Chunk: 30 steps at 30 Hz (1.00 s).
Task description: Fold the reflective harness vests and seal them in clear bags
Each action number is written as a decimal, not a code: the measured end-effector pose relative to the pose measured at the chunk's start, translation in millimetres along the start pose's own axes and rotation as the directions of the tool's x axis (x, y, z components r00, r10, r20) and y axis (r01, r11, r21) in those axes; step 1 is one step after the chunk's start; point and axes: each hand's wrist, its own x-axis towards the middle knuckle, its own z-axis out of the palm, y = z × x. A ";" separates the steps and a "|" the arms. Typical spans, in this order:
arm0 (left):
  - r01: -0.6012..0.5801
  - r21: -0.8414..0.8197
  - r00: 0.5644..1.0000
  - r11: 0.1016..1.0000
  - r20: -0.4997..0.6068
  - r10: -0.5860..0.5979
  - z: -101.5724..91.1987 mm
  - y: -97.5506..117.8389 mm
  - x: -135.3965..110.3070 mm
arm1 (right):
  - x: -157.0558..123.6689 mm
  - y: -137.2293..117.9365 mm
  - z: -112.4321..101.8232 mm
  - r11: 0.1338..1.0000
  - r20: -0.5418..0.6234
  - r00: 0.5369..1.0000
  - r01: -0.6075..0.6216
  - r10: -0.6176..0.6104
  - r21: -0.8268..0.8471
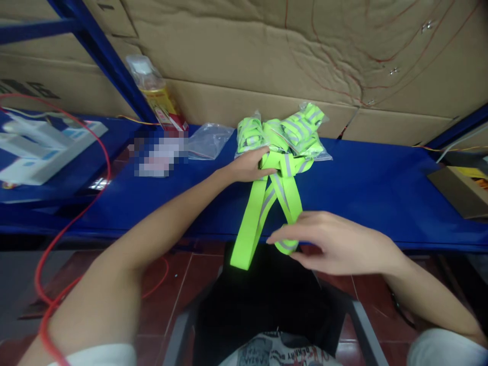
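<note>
A neon yellow-green reflective strap (249, 223) with grey stripes hangs in loops over the front edge of the blue table. My left hand (251, 165) is closed around its bunched upper part on the tabletop. Lower down, my right hand (328, 241) grips a hanging loop of the same strap between thumb and fingers, just in front of the table edge. Right behind my left hand lie several clear bags of rolled reflective straps (282, 132).
A flat clear plastic bag (211, 140) lies left of the straps. Behind it stands a yellow-labelled bottle (160, 101). An open cardboard box (461, 190) sits at the right, white boxes (46, 147) at the far left. A red hose (109, 168) loops by my left arm.
</note>
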 end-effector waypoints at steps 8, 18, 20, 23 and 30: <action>-0.022 -0.007 1.000 1.000 -0.017 0.021 4.1 -7.0 2.3 | -47.9 -13.0 -0.6 0.892 -0.307 0.951 -0.161 0.026 -0.423; 0.001 0.027 1.000 1.000 0.007 -0.001 2.7 -5.4 3.3 | -77.3 -3.8 -1.8 0.840 -0.687 0.725 -0.346 -0.043 -0.418; -0.001 0.037 1.000 0.999 0.028 0.000 2.2 -3.9 3.1 | -82.3 -4.1 0.3 0.880 -0.626 0.774 -0.231 -0.092 -0.415; 0.016 0.043 0.999 0.999 0.033 -0.017 2.8 -3.9 4.3 | -82.4 -1.8 4.9 0.929 -0.596 0.797 -0.142 -0.096 -0.341; 0.047 0.010 0.999 0.999 0.002 -0.047 3.4 -7.3 5.4 | -91.8 10.1 5.5 0.910 -0.385 0.875 -0.379 0.294 -0.166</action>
